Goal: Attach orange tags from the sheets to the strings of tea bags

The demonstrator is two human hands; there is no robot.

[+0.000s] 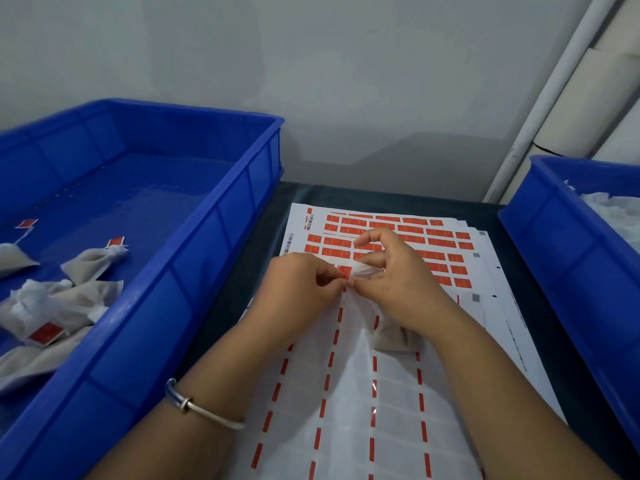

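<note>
1. The left hand (299,285) is pinching an orange tag (345,271) above the tag sheets (398,393).
2. The right hand (398,271) is pinching the same tag; a tea bag (394,336) is lying beneath its wrist.
3. The sheets are lying on a dark table (263,230) by a grey wall (311,64).
4. Two blue bins are flanking them: the left bin (194,244) holding tagged bags (90,263), the right bin (568,251) white ones.

tea bag (393,336) half hidden under right hand (398,271), string unseen, right crate (554,237) cut off at edge
</note>
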